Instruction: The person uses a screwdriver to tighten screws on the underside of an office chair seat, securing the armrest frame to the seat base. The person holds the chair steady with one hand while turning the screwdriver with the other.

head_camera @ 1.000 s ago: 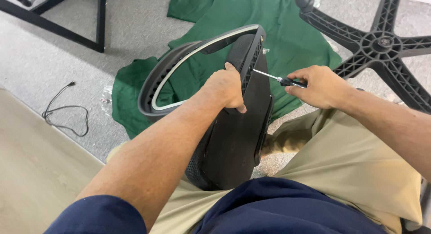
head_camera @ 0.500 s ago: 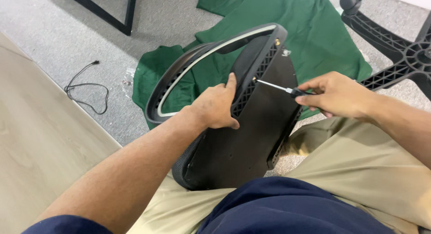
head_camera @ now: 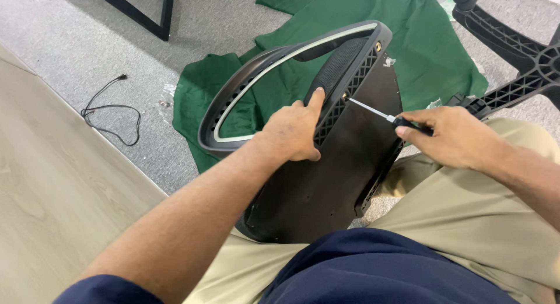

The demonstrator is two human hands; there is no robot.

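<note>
Right now my left hand [head_camera: 291, 132] is clamped on the black chair seat [head_camera: 344, 175], which stands on edge between my knees, propped against my khaki trousers [head_camera: 466, 222]. Fingers are curled over the seat's ribbed edge, index finger stretched up along the rim beside the armrest [head_camera: 274, 70], thumb underneath on the flat underside. Firm hold, hand closed on the part.

My right hand [head_camera: 455, 137] is wrapped tight around a screwdriver [head_camera: 385, 116]; only the front of the dark handle shows past my fingers. The thin metal shaft points left and slightly up, tip sitting at a screw hole on the seat's ribbed border, just right of my left index finger. Can't tell if a screw is in that hole. A brass-coloured fitting [head_camera: 378, 46] shows higher up on the same border, near the top corner.

The armrest is a curved black loop with a pale inner strip, attached to the seat's upper edge and arching off to the left.

Behind the seat, a green cloth [head_camera: 420, 41] is spread on grey carpet [head_camera: 70, 41]. Black star-shaped chair base [head_camera: 525, 53] lies at upper right, one spoke touching the cloth's edge. A black cable [head_camera: 111, 108] lies coiled on the carpet at left, near pale wood flooring [head_camera: 52, 199]. A dark metal frame leg [head_camera: 146, 15] is at the top.
</note>
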